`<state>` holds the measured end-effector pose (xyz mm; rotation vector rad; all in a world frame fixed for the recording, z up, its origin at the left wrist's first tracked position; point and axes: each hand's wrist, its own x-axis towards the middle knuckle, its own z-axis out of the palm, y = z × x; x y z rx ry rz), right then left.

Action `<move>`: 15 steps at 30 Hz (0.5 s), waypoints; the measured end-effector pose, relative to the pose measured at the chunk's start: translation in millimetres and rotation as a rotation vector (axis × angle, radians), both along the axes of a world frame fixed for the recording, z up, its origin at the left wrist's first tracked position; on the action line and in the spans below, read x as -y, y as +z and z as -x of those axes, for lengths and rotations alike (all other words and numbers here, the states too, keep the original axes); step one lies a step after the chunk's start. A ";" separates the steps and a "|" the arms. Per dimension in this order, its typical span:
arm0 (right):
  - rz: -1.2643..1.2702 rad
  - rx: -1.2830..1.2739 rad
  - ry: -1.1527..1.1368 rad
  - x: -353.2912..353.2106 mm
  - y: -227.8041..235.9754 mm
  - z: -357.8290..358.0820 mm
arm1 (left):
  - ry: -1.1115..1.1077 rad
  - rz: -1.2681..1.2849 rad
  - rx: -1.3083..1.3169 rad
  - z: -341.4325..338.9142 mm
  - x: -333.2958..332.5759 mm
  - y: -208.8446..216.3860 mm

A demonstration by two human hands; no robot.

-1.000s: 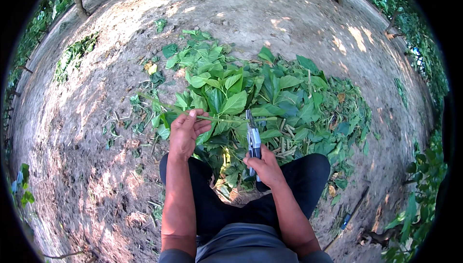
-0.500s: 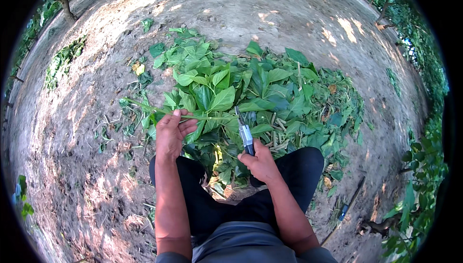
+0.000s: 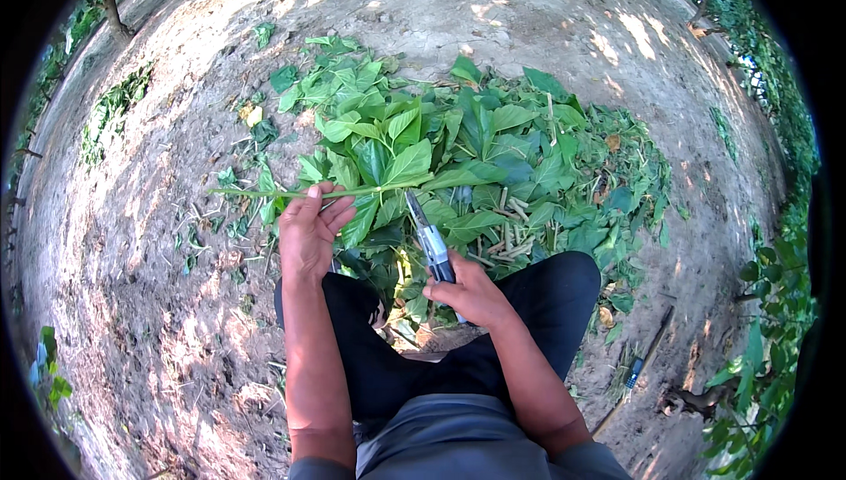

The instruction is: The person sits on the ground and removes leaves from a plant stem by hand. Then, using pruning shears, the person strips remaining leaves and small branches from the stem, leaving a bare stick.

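Observation:
A long green stem (image 3: pixel 352 191) lies across my left hand (image 3: pixel 310 225), pinched near its middle, one end reaching left and the other running right over the leaves. My right hand (image 3: pixel 473 290) is wrapped round the handle of a pair of pruning shears (image 3: pixel 431 242), grey with a dark tip. The tip points up and left, just below the stem's right part. Whether the blades touch the stem I cannot tell. Under both hands spreads a heap of broad green leaves (image 3: pixel 520 141), with short cut stem pieces (image 3: pixel 508 238) lying right of the shears.
Bare, sun-flecked soil surrounds the heap. A smaller clump of leaves (image 3: pixel 115 114) lies at the far left. At the lower right a dark stick-like tool (image 3: pixel 652 343) rests on the ground beside a leafy bush (image 3: pixel 767 339). Tree trunks (image 3: pixel 113 11) stand farther off.
The shears and my right hand have moved left and slightly down along the stem. My left hand has risen slightly, and the stem's right end now tilts higher.

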<state>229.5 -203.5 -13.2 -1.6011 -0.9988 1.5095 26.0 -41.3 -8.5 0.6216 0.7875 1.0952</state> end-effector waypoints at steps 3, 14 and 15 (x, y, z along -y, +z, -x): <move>-0.003 -0.102 -0.013 -1.6 -0.1 5.2 | -0.047 -0.025 0.021 0.5 -0.1 -1.6; -0.077 -0.210 -0.093 -9.6 14.5 17.0 | -0.106 -0.046 0.007 -2.0 2.3 -2.2; -0.076 -0.213 -0.094 -10.0 14.8 17.3 | -0.117 -0.041 0.002 -2.5 2.6 -1.6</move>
